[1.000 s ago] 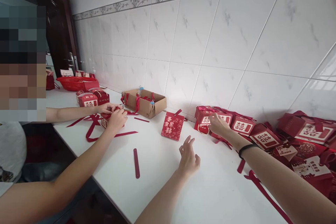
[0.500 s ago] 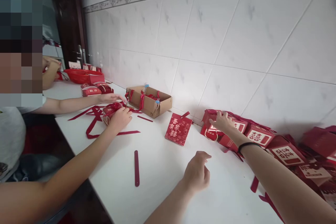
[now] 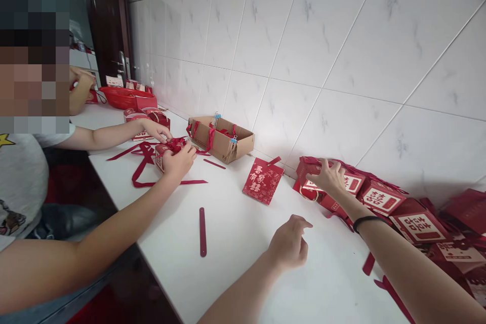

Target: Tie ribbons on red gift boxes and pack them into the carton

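Observation:
My right hand (image 3: 329, 178), with a black band on the wrist, reaches across to a red gift box (image 3: 312, 164) at the left end of a row along the wall. Its fingers are spread and rest against the box, hiding part of its printed face. My left hand (image 3: 290, 244) hovers over the white table, holding nothing, its fingers loosely bent and thumb apart. Beyond it lies a flat red card (image 3: 263, 182) with white characters and a short strap at its top corner. A dark red strap (image 3: 203, 232) is on the table to the left.
At left, a co-worker's hands (image 3: 179, 161) handle a red box with ribbon. An open cardboard box (image 3: 228, 149) holding red ribbons stands by the wall, with a red basin (image 3: 127, 97) farther back. More red gift boxes (image 3: 419, 225) line the right side.
The view has shifted slightly. My right hand stays at the end box, and my left hand has barely moved. The co-worker's far hand has lowered onto the ribboned box.

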`<state>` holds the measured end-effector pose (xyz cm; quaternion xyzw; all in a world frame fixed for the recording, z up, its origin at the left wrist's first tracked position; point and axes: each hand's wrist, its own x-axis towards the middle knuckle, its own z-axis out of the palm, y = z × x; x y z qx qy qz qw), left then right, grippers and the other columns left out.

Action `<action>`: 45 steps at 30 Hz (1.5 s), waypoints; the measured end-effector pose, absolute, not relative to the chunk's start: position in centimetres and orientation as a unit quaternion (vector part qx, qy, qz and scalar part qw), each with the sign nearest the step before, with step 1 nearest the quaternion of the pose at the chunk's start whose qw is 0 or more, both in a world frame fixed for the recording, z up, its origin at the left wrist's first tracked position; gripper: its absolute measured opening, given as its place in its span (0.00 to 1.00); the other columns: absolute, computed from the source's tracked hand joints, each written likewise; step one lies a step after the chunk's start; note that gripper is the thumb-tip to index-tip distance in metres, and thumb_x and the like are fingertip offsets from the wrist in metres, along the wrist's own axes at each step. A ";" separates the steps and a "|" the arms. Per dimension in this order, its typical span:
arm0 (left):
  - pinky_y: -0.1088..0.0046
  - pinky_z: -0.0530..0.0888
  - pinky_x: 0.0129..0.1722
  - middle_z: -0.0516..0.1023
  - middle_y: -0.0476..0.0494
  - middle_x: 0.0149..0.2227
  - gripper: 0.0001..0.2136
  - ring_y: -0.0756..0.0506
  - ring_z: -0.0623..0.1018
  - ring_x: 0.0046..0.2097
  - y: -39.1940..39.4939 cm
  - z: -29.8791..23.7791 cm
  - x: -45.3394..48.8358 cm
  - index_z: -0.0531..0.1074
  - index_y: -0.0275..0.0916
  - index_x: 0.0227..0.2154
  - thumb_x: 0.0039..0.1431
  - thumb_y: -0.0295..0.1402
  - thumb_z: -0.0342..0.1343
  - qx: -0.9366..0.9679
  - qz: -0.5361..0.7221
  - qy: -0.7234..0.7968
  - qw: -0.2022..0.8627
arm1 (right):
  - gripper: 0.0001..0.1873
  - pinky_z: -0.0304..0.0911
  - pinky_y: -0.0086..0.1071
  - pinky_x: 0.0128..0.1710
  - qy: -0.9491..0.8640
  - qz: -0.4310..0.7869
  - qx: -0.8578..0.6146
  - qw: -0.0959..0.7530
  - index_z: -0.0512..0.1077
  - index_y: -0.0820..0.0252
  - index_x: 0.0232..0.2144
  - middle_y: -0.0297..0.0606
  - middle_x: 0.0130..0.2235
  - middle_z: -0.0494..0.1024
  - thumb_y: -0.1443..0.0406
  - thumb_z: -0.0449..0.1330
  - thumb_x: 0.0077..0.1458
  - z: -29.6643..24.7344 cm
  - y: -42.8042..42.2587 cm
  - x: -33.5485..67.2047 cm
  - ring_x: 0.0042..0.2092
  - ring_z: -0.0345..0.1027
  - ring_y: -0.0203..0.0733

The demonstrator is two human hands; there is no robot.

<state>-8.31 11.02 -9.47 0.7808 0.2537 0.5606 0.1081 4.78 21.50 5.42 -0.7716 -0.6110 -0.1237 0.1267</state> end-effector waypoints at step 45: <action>0.70 0.72 0.25 0.72 0.48 0.23 0.14 0.49 0.71 0.25 10.7 -8.9 -9.1 0.67 0.44 0.17 0.48 0.20 0.45 0.793 0.463 0.334 0.214 | 0.13 0.57 0.31 0.28 -0.747 0.002 -0.661 0.071 0.62 0.61 0.44 0.42 0.35 0.74 0.65 0.53 0.55 3.4 18.3 -3.1 0.39 0.71 0.49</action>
